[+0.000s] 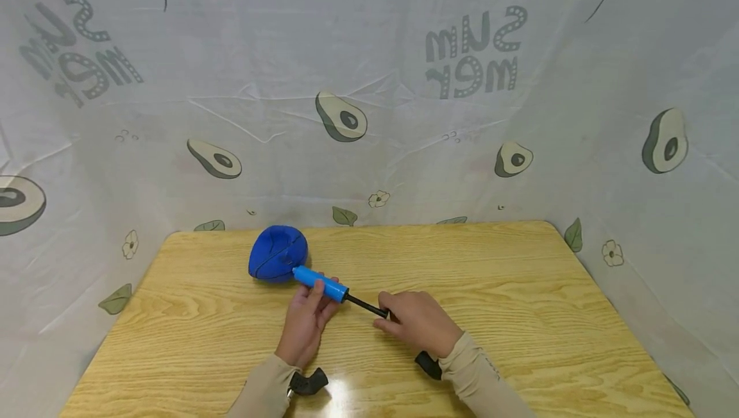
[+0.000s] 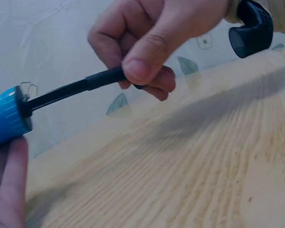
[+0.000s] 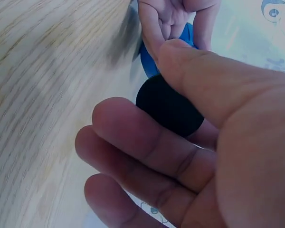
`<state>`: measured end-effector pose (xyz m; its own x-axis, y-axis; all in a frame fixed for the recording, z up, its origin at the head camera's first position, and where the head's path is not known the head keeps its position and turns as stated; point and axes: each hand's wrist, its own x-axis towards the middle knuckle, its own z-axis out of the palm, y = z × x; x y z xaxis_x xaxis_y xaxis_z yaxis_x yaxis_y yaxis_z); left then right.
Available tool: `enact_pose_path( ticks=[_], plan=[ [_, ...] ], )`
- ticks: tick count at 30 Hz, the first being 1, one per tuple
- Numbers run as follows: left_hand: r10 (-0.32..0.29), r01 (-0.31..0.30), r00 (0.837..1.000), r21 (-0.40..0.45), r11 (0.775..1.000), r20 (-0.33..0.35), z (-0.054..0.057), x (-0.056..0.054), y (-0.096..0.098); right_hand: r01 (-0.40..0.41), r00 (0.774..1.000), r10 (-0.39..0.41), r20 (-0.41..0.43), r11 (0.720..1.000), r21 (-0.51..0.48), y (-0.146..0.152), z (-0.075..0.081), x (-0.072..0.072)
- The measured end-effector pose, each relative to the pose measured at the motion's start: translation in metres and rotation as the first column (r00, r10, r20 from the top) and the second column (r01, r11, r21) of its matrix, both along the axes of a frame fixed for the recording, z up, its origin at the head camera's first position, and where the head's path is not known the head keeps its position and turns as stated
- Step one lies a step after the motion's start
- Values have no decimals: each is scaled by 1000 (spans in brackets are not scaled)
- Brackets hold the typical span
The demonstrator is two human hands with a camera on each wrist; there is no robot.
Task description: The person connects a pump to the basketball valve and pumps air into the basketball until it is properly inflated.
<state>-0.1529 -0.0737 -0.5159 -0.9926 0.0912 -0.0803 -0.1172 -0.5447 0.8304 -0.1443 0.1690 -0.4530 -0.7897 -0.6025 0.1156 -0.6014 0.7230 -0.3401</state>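
A blue ball point(image 1: 278, 252), partly caved in and marked with dark seams, rests near the back left of the table. The tip of a blue hand pump point(image 1: 321, 283) meets the ball's lower right side. My left hand point(image 1: 307, 315) holds the pump's barrel, thumb on top. With thumb and fingers, my right hand point(image 1: 418, 320) grips the black handle at the end of the pump's rod point(image 2: 61, 95), which is drawn out of the barrel. In the right wrist view the handle's round black end point(image 3: 168, 107) shows between thumb and fingers.
The wooden table point(image 1: 519, 290) extends to both sides of the hands. Behind and around it hangs a pale curtain point(image 1: 404, 149) printed with avocados, leaves and flowers. Black wrist devices point(image 1: 308, 382) are worn at both sleeves.
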Motion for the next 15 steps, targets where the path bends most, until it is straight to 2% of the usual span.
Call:
enact_pose_path(
  ticks=[6,11,15],
  plan=[
    [-143,143,990,-37,989,-2,-2,3,5,-24,1000,24,6,999,-27,-5,0,1],
    [-237,237,972,-55,970,4,-3,7,11,-58,998,59,13,996,-62,-10,0,4],
    [-280,280,960,-66,958,9,-2,9,15,-62,997,65,37,995,-77,-11,1,5]
  ],
)
